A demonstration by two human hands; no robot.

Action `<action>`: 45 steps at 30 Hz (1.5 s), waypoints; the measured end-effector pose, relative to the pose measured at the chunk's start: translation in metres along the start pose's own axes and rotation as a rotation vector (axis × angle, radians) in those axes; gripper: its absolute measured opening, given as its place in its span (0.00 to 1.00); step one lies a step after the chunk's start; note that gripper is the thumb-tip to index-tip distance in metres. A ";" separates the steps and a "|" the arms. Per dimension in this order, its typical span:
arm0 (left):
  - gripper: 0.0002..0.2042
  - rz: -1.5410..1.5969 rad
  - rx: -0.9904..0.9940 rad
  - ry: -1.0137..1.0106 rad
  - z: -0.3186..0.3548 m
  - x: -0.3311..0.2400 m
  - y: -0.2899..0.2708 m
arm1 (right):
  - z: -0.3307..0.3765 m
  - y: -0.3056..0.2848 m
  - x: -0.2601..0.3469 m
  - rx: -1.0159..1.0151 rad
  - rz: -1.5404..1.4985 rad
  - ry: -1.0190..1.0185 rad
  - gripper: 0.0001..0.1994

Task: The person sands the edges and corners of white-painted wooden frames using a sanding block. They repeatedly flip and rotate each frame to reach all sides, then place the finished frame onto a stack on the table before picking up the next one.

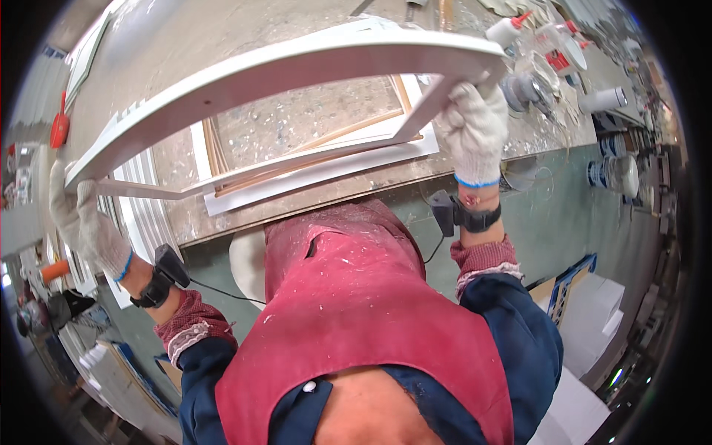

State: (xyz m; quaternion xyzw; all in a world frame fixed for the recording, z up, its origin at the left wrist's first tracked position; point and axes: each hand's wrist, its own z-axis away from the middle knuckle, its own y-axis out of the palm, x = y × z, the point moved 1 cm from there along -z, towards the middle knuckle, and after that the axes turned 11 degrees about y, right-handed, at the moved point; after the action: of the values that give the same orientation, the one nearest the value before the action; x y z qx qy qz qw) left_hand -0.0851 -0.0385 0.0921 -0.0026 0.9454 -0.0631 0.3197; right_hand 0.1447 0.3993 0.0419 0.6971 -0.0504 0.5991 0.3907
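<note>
**Two gloved hands lift a white wooden frame above the table**

Both arms reach up and outward from a red apron, sleeves pushed back, each wrist wearing a black strap with a small device. The left hand, in a white knit glove, is raised at the far left with its grip closed around the lower left corner of the white frame. The right hand, also gloved, is held higher and further forward, its grip closed on the frame's right-hand rail just below the upper right corner. The frame hangs tilted between them, above the dusty table, its wide top rail bowed by the lens.

Under the frame, flat on the table, lies another white frame with bare wood strips inside it. A sander and glue bottles with red caps stand beyond the right hand.

The fingertips of both hands are hidden behind the rails. The frame's far side is hard to separate from the one beneath. The dark rim of the view cuts off the table's ends.
</note>
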 end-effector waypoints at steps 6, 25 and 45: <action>0.21 0.020 -0.115 -0.089 -0.029 0.021 0.048 | -0.015 0.017 0.011 0.068 0.082 0.030 0.08; 0.29 0.028 1.043 0.158 0.062 -0.002 0.200 | -0.035 -0.063 -0.081 -0.163 0.152 0.437 0.11; 0.27 -0.349 1.332 0.310 0.172 -0.077 0.243 | 0.106 -0.099 -0.098 -0.114 0.880 -0.003 0.11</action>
State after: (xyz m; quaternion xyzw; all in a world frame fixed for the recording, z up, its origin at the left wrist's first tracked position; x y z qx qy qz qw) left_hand 0.0890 0.1854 -0.0259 0.0512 0.7262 -0.6783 0.1002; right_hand 0.2550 0.3649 -0.0897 0.5874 -0.3758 0.7036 0.1364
